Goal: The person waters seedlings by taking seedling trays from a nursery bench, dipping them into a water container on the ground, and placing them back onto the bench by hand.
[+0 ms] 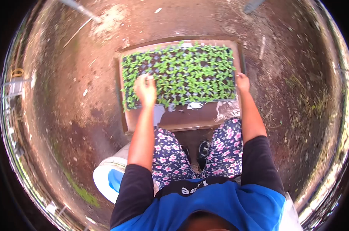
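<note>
A seedling tray (190,73) full of small green plants lies in front of me, inside a shallow brown wooden-edged basin (182,125) with water along its near side. Over the left part of the seedlings is my left hand (145,91), its fingers pinched together. A small pale spot shows at those fingertips, too blurred to name. My right hand (242,82) is beside the tray's right end, close to the basin's right edge, with the fingers curled in. Whether it grips anything is hidden. Dark cells show between the plants near my left hand.
A white bucket (105,178) with something blue inside stands left of my legs. My knees in flowered trousers (224,148) are against the near side of the basin. Bare soil (82,77) surrounds it, and two grey posts (253,5) stand beyond.
</note>
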